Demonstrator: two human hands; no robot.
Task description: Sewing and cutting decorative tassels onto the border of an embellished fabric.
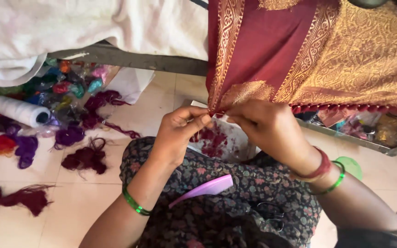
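Note:
A maroon cloth with gold woven borders (263,50) hangs down from a raised surface in front of me. My left hand (178,133) and my right hand (263,128) meet at its lower corner, fingers pinched on the fringe threads at the hem (214,112). Both wrists wear green bangles; the right also has a red one. A lilac comb (205,188) lies on my patterned lap, with dark scissors (269,213) beside it.
Bundles of maroon, purple and red thread (86,158) are scattered on the tiled floor at left. A white thread cone (19,111) and coloured thread packets (70,82) lie near a white cloth (83,27). A metal tray (368,140) sits at right.

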